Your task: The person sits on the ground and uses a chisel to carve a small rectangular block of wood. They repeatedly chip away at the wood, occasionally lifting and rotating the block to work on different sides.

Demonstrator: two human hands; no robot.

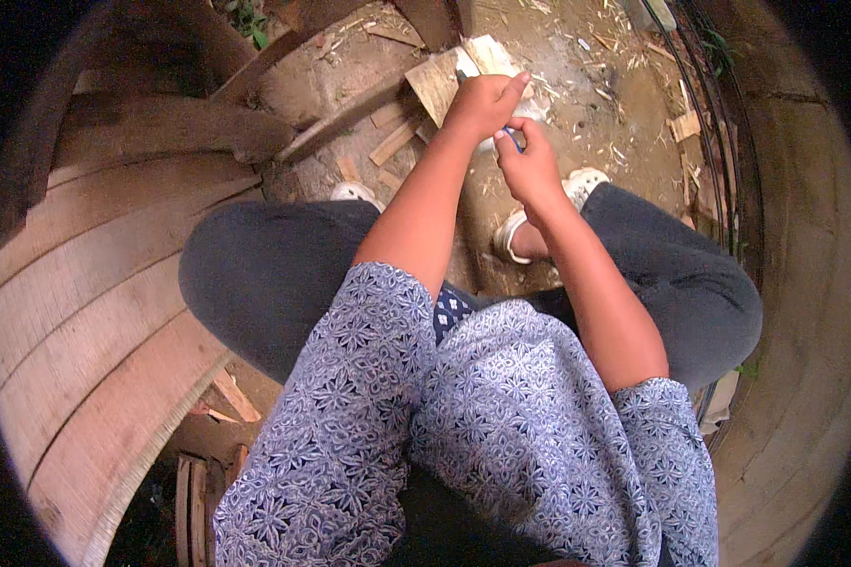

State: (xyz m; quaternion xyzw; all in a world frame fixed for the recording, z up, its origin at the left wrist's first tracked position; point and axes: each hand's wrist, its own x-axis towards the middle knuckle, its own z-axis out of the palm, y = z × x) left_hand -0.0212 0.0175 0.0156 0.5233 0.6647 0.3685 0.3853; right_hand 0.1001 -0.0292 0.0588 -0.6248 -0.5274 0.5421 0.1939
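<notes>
Head view: on my distant screen, a person in a patterned shirt and dark trousers sits or squats, both forearms stretched toward littered ground.
Left hand: closed in a fist around a dark piece, whose tip shows past the knuckles; the rest is hidden from me.
Right hand: thumb and forefinger nearly together, pinching a blue piece just below the left hand.
Dark and blue: whether they are two ends of one tool or separate things, I cannot tell.
Handling: I judge both pieces light and stiff, perhaps smooth enough to turn in loose fingers; neither looks fragile.
Best hold: I would favour a full wrap on the dark piece and a thumb-and-finger pinch on the blue, keeping skin off any hidden edge.
Pale wood: lies beside and partly behind the left hand; it looks dry, rigid and likely splintery, best taken by its flat faces.
Ground: shavings scatter to the right, sticks lie to the left, and pale clogs show near the right wrist.
</notes>
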